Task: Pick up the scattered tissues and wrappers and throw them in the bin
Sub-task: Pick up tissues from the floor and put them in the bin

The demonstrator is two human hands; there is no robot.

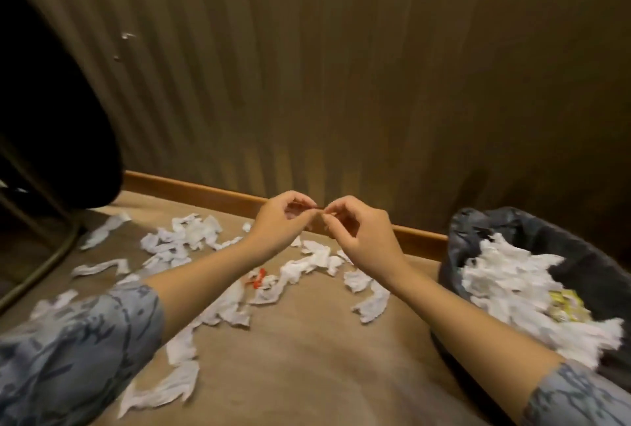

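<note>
White tissues (191, 238) lie scattered over the floor (307, 357), from nine o'clock to centre, with a red wrapper (258, 279) among them; they look featherlight, limp and easily torn, so bunching a crumpled fold should work best. Above them, the left hand (283, 217) and right hand (358, 231) together pinch a tiny reddish scrap (320, 209). The bin (532, 275) stands at three o'clock.

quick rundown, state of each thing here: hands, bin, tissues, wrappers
left hand: raised above the floor, fingers pinching a small reddish scrap
right hand: raised, fingers pinching the same scrap from the other side
reddish scrap: held between both hands, too small to identify
bin: lined with a dark bag, open, partly filled with white tissues and a yellow wrapper
scattered tissues: crumpled, on the floor
red wrapper: on the floor among tissues
</note>
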